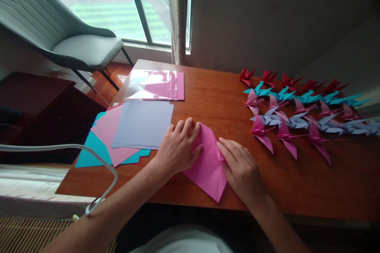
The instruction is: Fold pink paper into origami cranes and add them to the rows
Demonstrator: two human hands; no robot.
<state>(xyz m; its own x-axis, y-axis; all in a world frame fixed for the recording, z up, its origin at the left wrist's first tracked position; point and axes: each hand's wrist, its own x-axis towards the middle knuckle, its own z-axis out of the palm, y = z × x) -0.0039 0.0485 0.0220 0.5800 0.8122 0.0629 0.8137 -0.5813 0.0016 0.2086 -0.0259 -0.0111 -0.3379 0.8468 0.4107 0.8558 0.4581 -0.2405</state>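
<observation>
A pink paper (208,166), partly folded into a diamond shape, lies on the wooden table (213,99) near its front edge. My left hand (178,146) rests on the paper's left side, fingers curled over the upper fold and pressing it down. My right hand (240,166) lies on the paper's right side, fingers stretched flat and together, pointing left along a crease. Neither hand lifts the paper off the table.
A stack of lavender, pink and teal sheets (130,130) lies to the left, a clear plastic sleeve of pink paper (156,85) behind it. Rows of several folded cranes (299,114) fill the table's right. A grey chair (83,51) stands by the window; a white cable (101,166) hangs at left.
</observation>
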